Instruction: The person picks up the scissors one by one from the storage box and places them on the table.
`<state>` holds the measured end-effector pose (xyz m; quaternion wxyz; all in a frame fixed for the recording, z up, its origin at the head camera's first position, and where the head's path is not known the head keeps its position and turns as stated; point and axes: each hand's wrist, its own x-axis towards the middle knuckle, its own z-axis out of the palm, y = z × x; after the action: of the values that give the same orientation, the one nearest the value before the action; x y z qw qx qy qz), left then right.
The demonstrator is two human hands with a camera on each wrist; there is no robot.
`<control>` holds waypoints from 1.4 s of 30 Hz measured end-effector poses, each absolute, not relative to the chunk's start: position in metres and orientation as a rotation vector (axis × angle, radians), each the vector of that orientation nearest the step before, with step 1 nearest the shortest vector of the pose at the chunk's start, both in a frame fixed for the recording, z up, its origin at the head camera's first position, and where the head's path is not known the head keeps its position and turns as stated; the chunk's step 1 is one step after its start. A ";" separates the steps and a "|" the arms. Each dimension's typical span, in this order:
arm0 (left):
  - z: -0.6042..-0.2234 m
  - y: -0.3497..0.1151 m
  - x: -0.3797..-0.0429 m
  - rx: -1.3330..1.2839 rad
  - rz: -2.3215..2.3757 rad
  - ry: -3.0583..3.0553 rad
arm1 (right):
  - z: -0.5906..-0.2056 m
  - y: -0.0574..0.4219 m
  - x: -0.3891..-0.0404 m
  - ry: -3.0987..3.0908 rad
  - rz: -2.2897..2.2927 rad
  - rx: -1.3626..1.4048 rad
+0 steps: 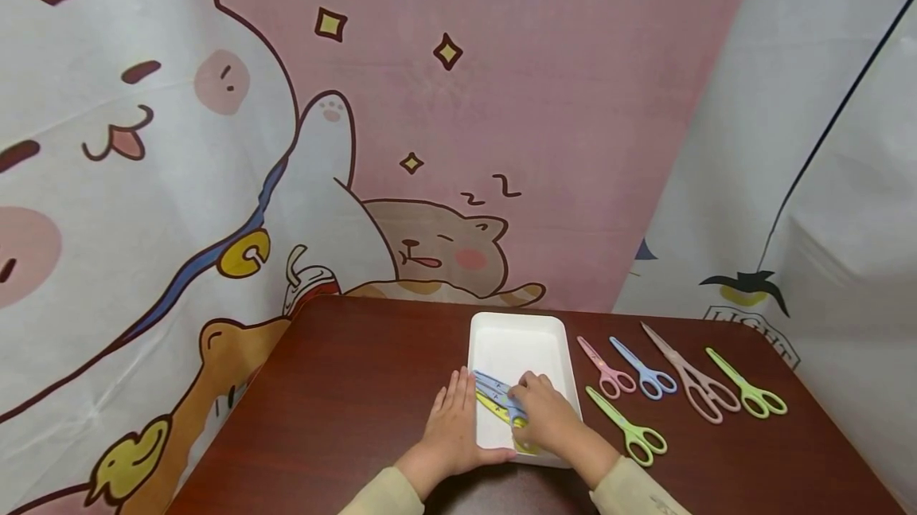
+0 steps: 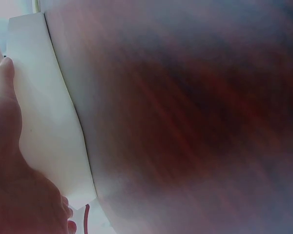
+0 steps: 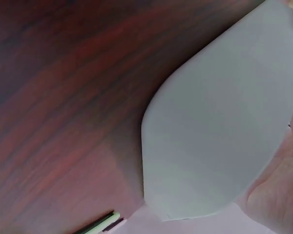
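A white tray (image 1: 517, 344) stands on the dark wooden table. My left hand (image 1: 450, 429) lies along its left wall with straight fingers, the thumb reaching along the near rim. Inside the tray, my right hand (image 1: 550, 417) pinches a pair of blue scissors (image 1: 494, 389), whose blades point to the left wall. Yellow scissors (image 1: 493, 408) lie partly under the blue ones. The right fingers hide part of the handles. The left wrist view shows the tray's outer wall (image 2: 49, 107) beside the hand; the right wrist view shows another stretch of tray wall (image 3: 219, 117).
Right of the tray lie pink scissors (image 1: 607, 376), another blue pair (image 1: 648, 376), large pinkish scissors (image 1: 691, 380), green scissors (image 1: 745, 389) and a nearer green pair (image 1: 626, 427). A printed cloth (image 1: 559, 141) hangs behind the table (image 1: 358, 388).
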<state>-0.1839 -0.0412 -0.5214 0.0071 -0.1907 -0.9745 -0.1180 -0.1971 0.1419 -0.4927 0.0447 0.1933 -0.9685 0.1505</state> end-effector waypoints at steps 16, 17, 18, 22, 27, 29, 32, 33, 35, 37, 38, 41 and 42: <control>-0.527 -0.040 -0.184 -0.591 -0.348 -3.022 | -0.488 0.142 -0.195 -3.068 0.355 0.528; -0.527 -0.040 -0.184 -0.593 -0.349 -3.020 | -0.488 0.143 -0.195 -3.069 0.364 0.513; -0.527 -0.040 -0.184 -0.596 -0.358 -3.014 | -0.489 0.143 -0.195 -3.069 0.372 0.499; -0.527 -0.040 -0.184 -0.598 -0.349 -3.013 | -0.489 0.147 -0.195 -3.030 0.420 0.448; -0.525 -0.040 -0.184 -0.593 -0.344 -3.026 | -0.489 0.153 -0.196 -2.960 0.451 0.436; -0.523 -0.041 -0.184 -0.596 -0.358 -3.027 | -0.489 0.155 -0.197 -2.954 0.454 0.429; -0.521 -0.041 -0.183 -0.598 -0.356 -3.043 | -0.488 0.157 -0.198 -2.952 0.463 0.418; -0.520 -0.041 -0.183 -0.598 -0.355 -3.047 | -0.488 0.158 -0.198 -2.949 0.465 0.414; -0.519 -0.041 -0.183 -0.595 -0.353 -3.056 | -0.487 0.159 -0.199 -2.939 0.472 0.414; -0.519 -0.041 -0.183 -0.591 -0.350 -3.069 | -0.487 0.161 -0.199 -2.933 0.479 0.415; -0.519 -0.041 -0.183 -0.591 -0.354 -3.071 | -0.487 0.161 -0.199 -2.932 0.479 0.415; -0.519 -0.041 -0.183 -0.587 -0.368 -3.071 | -0.487 0.163 -0.199 -2.928 0.483 0.418; -0.519 -0.041 -0.183 -0.586 -0.368 -3.071 | -0.487 0.164 -0.199 -2.927 0.484 0.417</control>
<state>-0.1828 -0.0412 -0.5194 -0.0034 -0.1862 -0.9755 -0.1169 -0.1989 0.1636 -0.4870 0.0728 0.1390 -0.9744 0.1613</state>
